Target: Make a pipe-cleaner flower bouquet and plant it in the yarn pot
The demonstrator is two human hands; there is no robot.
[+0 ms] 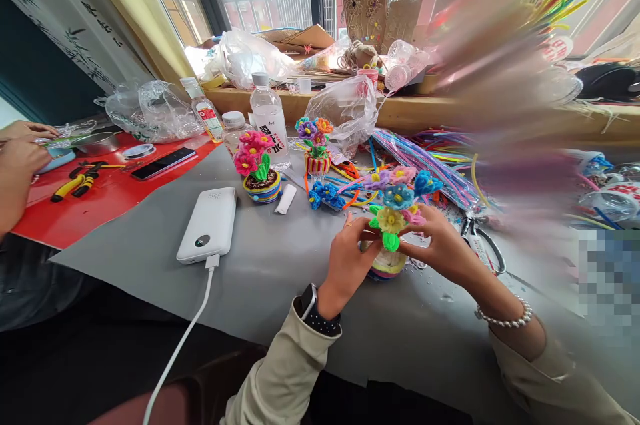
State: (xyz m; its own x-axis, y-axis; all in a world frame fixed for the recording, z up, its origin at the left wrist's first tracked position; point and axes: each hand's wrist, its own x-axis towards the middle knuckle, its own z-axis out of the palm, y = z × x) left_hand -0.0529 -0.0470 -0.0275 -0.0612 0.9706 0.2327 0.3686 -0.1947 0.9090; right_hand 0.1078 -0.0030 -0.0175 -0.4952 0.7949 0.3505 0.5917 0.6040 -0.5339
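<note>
your left hand (345, 261) and right hand (440, 248) both pinch flower bouquet (397, 201) at centre of frame, fingers closed round stems from either side, likely to keep blooms steady above striped pot (386, 263) on grey table (280, 265). finished flower pots (257, 168) stand further up, power bank (209, 225) lies left of centre. another person's hand (17, 158) at left edge, by pliers (75, 185).
</note>
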